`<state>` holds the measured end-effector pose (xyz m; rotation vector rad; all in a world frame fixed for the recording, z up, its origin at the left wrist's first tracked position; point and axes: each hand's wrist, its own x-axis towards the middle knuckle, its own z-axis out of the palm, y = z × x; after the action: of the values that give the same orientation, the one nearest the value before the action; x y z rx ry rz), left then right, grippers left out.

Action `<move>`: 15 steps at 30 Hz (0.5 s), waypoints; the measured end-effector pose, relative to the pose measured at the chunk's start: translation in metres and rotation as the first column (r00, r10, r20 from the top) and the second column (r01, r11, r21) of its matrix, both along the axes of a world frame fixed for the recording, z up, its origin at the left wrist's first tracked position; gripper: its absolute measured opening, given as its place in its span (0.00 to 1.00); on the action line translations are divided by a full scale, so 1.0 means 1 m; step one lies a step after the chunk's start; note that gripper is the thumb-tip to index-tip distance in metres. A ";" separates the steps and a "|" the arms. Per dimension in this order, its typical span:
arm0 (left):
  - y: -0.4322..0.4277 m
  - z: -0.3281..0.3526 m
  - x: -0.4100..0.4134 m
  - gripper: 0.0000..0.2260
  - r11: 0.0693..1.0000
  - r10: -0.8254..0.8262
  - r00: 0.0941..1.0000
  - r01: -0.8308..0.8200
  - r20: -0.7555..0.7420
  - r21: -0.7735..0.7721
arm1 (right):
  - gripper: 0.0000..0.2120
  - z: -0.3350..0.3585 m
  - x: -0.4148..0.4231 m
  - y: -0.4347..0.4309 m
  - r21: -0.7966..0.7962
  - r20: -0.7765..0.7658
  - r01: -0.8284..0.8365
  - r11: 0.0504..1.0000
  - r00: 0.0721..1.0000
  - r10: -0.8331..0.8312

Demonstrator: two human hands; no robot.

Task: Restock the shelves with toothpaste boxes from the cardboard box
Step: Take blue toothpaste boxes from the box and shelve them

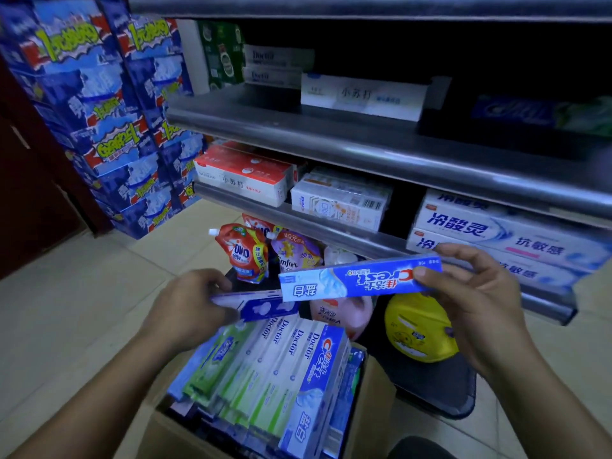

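Shop floor of pale tiles, metal shelving ahead. Nearest, low in view, the carton (pixel 165 435) sat open on the floor, packed with toothpaste boxes (pixel 281 369) lying side by side, mostly white-green ones plus one Crest. So plenty was left to stock.

Above it, both hands were loaded. Left hand (pixel 188 309) had its fingers curled round the end of a blue box (pixel 258 306). Right hand (pixel 477 293) pinched the Crest box (pixel 361 281) by its right end, thumb in front and fingers behind, box level. The Crest box's free end overlapped the blue box; contact unclear.

Step, as I judged it: boxes out of the carton, in the air, not yet shelved. The next move called for picking a slot and sliding each box in over the front rail. Crest print read upside down, so a flip was likely needed first.

Behind the hands, on the bottom level, were an OMO pouch (pixel 245 253), a Comfort pouch (pixel 293 253) and a yellow pack (pixel 417 329). None were task items, and they left no room there.

Lower shelf (pixel 331 226) held red-white boxes (pixel 245 177), white boxes (pixel 341 200) and blue-white boxes (pixel 496 236) just behind the right hand. A dark gap between the last two looked like the nearest free spot.

Upper shelf (pixel 331 134) carried a long white box (pixel 361 94), Doctor boxes (pixel 275 64) and a green pack (pixel 222 54), with much dark space at the back. Stacked blue cartons (pixel 99 111) stood far left, clear of the reach.
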<state>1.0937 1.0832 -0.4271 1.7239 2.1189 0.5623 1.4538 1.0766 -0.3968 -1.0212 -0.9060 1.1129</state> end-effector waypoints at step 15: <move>0.040 0.116 0.107 0.09 0.910 -0.413 0.336 0.113 0.847 0.399 | 0.13 0.130 -0.009 0.003 0.402 0.217 -0.002 0.916 0.972 -0.093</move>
<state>1.2006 1.1235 -0.3115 1.2711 0.9166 1.3731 1.4452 1.0799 -0.2669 -0.8339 -1.2342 0.7319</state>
